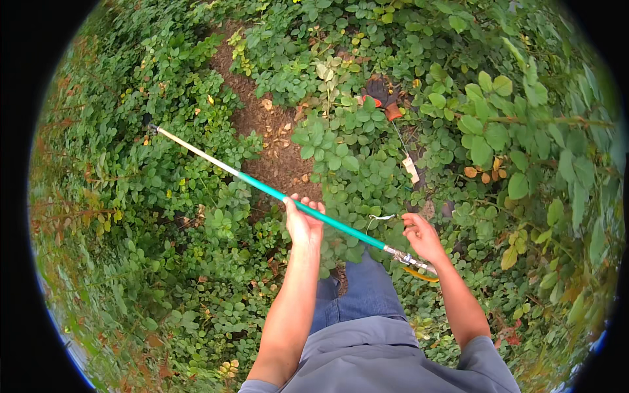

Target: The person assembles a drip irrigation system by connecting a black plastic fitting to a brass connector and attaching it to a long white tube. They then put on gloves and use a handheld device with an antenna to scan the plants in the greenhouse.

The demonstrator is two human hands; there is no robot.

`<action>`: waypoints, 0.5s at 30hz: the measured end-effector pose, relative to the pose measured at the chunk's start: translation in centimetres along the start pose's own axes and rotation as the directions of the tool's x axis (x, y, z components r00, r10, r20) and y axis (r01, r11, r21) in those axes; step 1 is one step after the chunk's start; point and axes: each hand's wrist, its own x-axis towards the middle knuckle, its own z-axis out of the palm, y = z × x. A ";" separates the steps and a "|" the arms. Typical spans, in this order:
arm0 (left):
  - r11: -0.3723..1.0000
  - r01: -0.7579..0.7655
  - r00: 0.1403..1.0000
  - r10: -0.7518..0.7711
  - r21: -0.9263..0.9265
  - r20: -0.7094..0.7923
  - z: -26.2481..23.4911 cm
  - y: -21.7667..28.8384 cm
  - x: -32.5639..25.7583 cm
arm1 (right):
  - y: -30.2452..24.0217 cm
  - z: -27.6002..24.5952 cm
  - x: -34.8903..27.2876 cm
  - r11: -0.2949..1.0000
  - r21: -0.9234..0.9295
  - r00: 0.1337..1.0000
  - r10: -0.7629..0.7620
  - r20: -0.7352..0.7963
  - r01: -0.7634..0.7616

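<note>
My left hand [304,223] is closed around a long pole [314,214], near its middle, with the thumb over a green sleeve. The pole slants from the upper left, where a thin pale section ends in a dark tip, to the lower right, where it meets a metal fitting [400,256] with a yellow curved piece [421,275] below. Above that fitting is my right hand [423,237], fingers loosely bent and apart. A small white strip [382,217] on a thin loop hangs just left of its fingertips, with a slight gap.
Dense leafy brambles surround me. A strip of bare brown soil [262,124] with dry leaves runs ahead. Dark work gloves with orange-red parts [382,97] lie on the plants, and near them a pale tag [411,168] on a thin cord. Leafy stems [498,124] rise at the right.
</note>
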 end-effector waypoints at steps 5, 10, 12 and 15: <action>0.982 0.099 0.995 -0.103 0.159 0.013 3.6 -9.6 5.7 | 4.8 -1.3 13.6 0.992 -0.123 0.991 0.022 -0.136 -0.038; 0.953 0.237 0.968 -0.214 0.191 -0.134 5.3 -17.7 9.8 | 6.6 -1.9 29.9 0.994 -0.109 0.960 -0.011 -0.279 -0.021; 0.934 0.288 0.949 -0.249 0.211 -0.192 6.7 -19.0 10.6 | 5.9 -2.6 35.4 0.985 -0.148 0.946 0.039 -0.321 -0.091; 0.917 0.285 0.957 -0.255 0.279 -0.139 6.6 -20.4 12.8 | 4.2 -3.0 42.1 0.938 -0.207 0.929 0.209 -0.306 -0.279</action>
